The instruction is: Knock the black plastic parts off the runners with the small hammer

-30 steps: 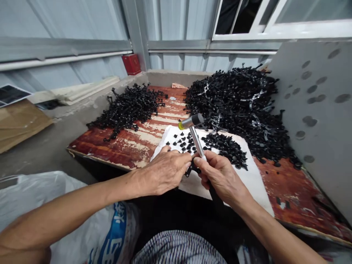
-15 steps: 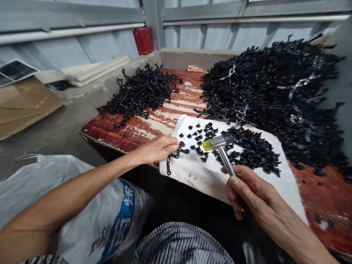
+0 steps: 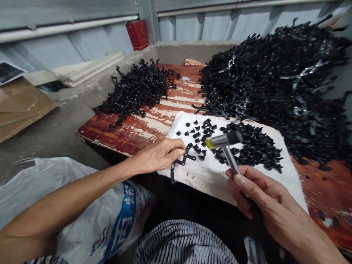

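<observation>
Between the thumb and fingers of my left hand (image 3: 161,156) is a black jointed linkage bracket (image 3: 184,158), its arms spread over the front left of a white cloth (image 3: 189,176). My right hand (image 3: 255,190) is wrapped around the handle of a small mallet (image 3: 228,150). The mallet has a metal head with one yellow face and one black face, raised above the cloth. Loose black round-headed caps (image 3: 196,135) lie scattered just beyond my left hand. A denser heap of similar caps (image 3: 255,146) covers the cloth's right part, partly behind the mallet head.
A large pile of black brackets (image 3: 269,73) rises at the back right, and a smaller bracket pile (image 3: 140,90) sits at the left of the worn red board (image 3: 121,135). A white plastic sack (image 3: 110,216) stands at lower left. At the back is a red box (image 3: 137,35).
My left hand and the bracket have shifted slightly right and down. The mallet has moved a little to the right, still raised. The view has shifted slightly.
</observation>
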The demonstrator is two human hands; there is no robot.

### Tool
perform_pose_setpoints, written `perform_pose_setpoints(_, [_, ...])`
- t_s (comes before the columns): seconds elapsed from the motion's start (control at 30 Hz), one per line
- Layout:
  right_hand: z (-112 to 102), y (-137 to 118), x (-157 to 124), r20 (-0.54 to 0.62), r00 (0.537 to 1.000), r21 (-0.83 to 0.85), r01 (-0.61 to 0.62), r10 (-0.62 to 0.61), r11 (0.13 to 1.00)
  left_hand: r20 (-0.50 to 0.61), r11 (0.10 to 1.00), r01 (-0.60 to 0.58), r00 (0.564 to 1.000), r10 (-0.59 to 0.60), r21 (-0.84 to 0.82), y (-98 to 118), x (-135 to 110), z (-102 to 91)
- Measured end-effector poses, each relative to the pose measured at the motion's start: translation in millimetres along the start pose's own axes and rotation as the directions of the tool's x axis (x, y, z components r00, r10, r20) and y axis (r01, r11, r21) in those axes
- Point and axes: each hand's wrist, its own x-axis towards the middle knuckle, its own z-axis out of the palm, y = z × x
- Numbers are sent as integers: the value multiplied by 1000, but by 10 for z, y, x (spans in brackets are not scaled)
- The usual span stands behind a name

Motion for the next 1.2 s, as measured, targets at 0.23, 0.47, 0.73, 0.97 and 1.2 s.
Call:
perform_pose_setpoints(0.23, [285,-128,204,83,996,134,-3,-8,991,36,928,-124,992,119,350,367,-113,265])
perform_pose_setpoints(0.47, [381,-102,197,80,997,175,-1,-13,985,49,804,-232,968,246,547,346,-201,386])
perform_pose_setpoints(0.73, [397,-76,154,44,998,161,43,-51,986,19,994,29,999,-27,-103,287,-145,228])
perform_pose_setpoints(0.97, [220,14,76,-96,994,147,73,-60,986,-83,900,204,964,-254,-385,-176,-39,110])
perform_pose_setpoints(1.2, [182,135,73,-104,994,281,47,-18,959,-67,804,177,963,-260,-568,-286,-36,123])
